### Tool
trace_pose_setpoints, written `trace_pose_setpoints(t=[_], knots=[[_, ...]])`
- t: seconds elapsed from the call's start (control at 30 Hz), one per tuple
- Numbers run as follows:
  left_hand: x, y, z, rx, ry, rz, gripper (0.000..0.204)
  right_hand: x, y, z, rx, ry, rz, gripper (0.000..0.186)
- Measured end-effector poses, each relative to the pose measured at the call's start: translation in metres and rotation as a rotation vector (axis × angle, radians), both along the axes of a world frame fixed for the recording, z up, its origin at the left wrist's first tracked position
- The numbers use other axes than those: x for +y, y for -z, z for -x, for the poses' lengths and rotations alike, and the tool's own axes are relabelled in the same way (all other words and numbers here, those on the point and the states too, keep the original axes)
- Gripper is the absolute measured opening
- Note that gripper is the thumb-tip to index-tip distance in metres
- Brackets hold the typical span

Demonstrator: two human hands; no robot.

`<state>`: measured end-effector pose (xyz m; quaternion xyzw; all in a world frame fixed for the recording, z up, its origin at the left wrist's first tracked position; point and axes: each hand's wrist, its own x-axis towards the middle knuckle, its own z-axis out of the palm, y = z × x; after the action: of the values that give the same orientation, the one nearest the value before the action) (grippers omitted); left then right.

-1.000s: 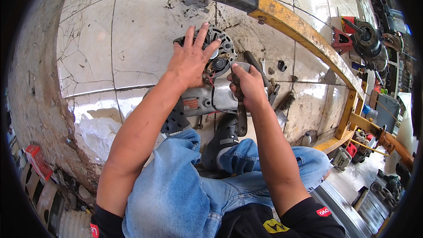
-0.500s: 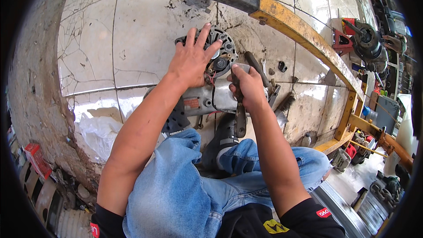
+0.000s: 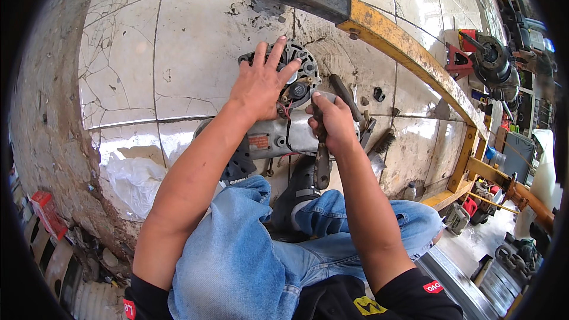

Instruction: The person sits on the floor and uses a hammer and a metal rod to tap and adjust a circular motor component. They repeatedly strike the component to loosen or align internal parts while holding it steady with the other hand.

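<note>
My left hand (image 3: pixel 261 86) lies with spread fingers over the round, vented end of an alternator (image 3: pixel 309 67), steadying it; the thumb is mostly hidden. A black round part and thin red wires show beside that hand. Close by on the right, my right hand (image 3: pixel 333 121) is closed round a dark, worn hand tool (image 3: pixel 322 169), whose long end points down toward my shoe. A flat grey piece shows at my right thumb; the tool's exact kind is hidden by my fingers. Just below both hands, a silver cylindrical metal housing (image 3: pixel 269 141) lies on its side.
A yellow steel frame (image 3: pixel 409 41) arches over the floor from top centre to the right. A dark-handled tool (image 3: pixel 345 96), a spanner (image 3: pixel 354 93) and a brush (image 3: pixel 384 142) lie right of my hands. A white plastic bag (image 3: pixel 135 181) is at left.
Both hands keep their places on the alternator and the tool. The whole view has shifted slightly; nothing else visibly differs.
</note>
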<state>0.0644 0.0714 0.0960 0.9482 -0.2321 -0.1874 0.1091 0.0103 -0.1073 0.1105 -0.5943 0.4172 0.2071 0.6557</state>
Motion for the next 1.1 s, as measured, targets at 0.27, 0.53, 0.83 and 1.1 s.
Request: trace_pose_setpoints(t=[0.27,0.53,0.83,1.1], knots=[[0.0,-0.002,-0.001,0.028,0.0,-0.004,0.106,0.002,0.0,-0.001,-0.003,-0.005,-0.003,0.022],[-0.001,-0.001,0.001,0.016,-0.026,0.016,0.104,0.002,0.001,0.0,0.014,-0.005,0.015,0.022],[-0.002,0.001,0.001,0.01,-0.023,0.01,0.105,0.003,0.003,-0.004,-0.021,0.012,0.03,0.021],[-0.001,0.003,0.001,-0.003,-0.019,0.018,0.107,0.001,0.0,-0.002,0.0,-0.003,0.022,0.022]])
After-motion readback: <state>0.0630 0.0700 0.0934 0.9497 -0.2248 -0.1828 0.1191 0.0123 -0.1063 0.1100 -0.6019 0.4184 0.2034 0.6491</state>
